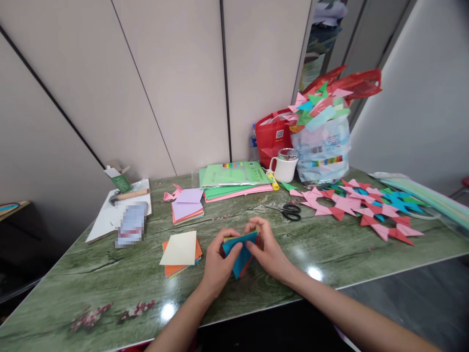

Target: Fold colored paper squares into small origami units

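Left hand and right hand meet lower centre of frame, both closed on a folded blue paper piece; left fingers wrap its left edge, right fingertips pinch its upper right corner; a red layer shows under the blue at its lower tip; piece sits just above the green marbled counter, cannot tell if it touches.

Just left of the left hand: small stack of paper squares, cream sheet on top, orange below; further up-left a second stack with lilac top sheet, pink scraps beside it; black-handled scissors lie up-right of the hands, blades closed.

Centre back: green paper packs over pink sheets; yellow glue stick at their right end; white mug just beside it; red bag behind the mug; clear plastic bag stuffed with folded coloured pieces, right of the mug.

Right side of frame: spread of folded pink, red, blue and green paper stars flat on the counter; left side: white sheets with a wooden-handled tool and a small green box; beige wall panels behind.
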The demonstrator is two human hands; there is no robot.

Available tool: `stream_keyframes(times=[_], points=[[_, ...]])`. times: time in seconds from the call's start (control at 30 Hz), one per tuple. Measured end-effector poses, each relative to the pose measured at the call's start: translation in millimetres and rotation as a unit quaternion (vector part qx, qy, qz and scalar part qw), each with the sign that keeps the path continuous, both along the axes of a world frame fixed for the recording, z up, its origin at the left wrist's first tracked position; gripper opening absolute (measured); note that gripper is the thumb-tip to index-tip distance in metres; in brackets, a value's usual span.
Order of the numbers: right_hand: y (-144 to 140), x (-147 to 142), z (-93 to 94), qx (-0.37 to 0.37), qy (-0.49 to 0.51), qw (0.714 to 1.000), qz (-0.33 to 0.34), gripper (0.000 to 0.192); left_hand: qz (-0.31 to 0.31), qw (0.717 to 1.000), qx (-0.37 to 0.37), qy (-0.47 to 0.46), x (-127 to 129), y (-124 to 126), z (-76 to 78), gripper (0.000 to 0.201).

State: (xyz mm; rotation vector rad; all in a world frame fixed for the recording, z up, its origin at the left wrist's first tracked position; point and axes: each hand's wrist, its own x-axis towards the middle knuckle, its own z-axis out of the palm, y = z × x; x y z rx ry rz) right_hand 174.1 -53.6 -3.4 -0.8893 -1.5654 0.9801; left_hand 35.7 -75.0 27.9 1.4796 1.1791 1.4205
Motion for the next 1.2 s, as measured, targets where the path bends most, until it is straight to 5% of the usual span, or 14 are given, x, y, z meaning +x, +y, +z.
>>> stream_keyframes(times=[0.13,0.3,0.47,0.57,0.7,0.87,1.07,1.13,1.2], points=[[0.3,7.4,-12.4,-0.061,-0.062,0.994,0.062,0.031,-0.006,0.992,-0.065,-0.110,-2.3,2.8,-8.6,0.031],[2.5,-2.4,-1.7,-0.122,0.023,0.991,0.056,0.029,-0.059,0.965,-0.110,-0.230,-0.9,4.0,0.6,0.031],[-3.5,-11.0,22.0,-0.313,0.165,0.919,0.172,0.027,-0.086,0.922,-0.166,-0.338,-0.3,3.8,11.5,0.035],[-8.5,-8.8,27.7,-0.374,0.190,0.883,0.212,0.027,-0.039,0.908,-0.190,-0.371,0.6,4.3,11.3,0.036],[-14.4,-5.7,28.7,-0.427,0.093,0.870,0.227,0.029,0.039,0.910,-0.157,-0.381,4.5,3.0,13.3,0.035],[-15.6,-7.9,32.0,-0.407,0.105,0.885,0.202,0.026,0.040,0.905,-0.174,-0.386,9.8,0.0,22.4,0.031],[10.0,6.2,27.8,-0.343,-0.028,0.915,0.208,0.025,0.060,0.927,-0.169,-0.329,10.1,14.1,13.1,0.030],[38.2,19.6,27.7,-0.301,-0.046,0.940,0.153,0.023,0.052,0.957,-0.147,-0.244,2.9,21.0,7.9,0.040],[76.7,37.2,29.7,-0.246,-0.089,0.965,0.001,0.021,0.055,0.993,-0.076,-0.070,-12.6,25.1,6.7,0.049]])
